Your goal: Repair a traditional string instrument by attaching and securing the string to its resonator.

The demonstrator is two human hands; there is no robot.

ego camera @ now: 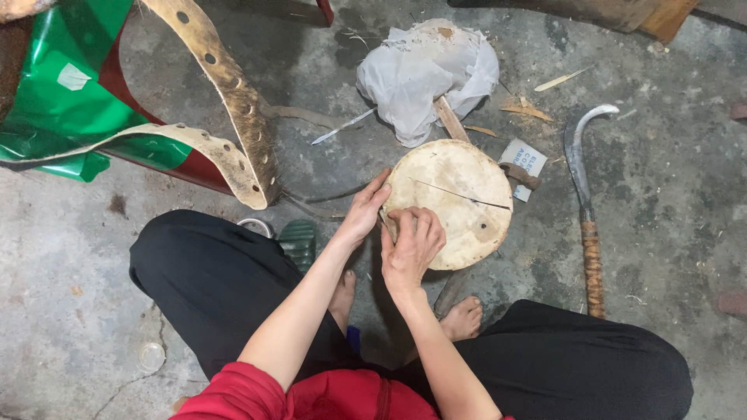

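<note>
Both my hands work the round wooden block (pixel 455 202). My left hand (pixel 362 211) lies open against its edge, steadying it; my right hand (pixel 412 243) curls on top, whether pinching anything I cannot tell.

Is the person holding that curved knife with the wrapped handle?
No. The curved knife lies on the concrete floor by itself, while the left hand and right hand rest on the round wooden block.

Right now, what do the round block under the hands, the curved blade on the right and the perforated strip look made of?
Round block: pale raw wood, matte, with a thin crack across its face.
Curved blade: dull grey metal, likely steel; its handle looks wrapped in brownish cord or cane.
Perforated strip: tan hide or leather, probably; punched holes and rough, hairy edges.
Left hand and right hand rest on the block.
</note>
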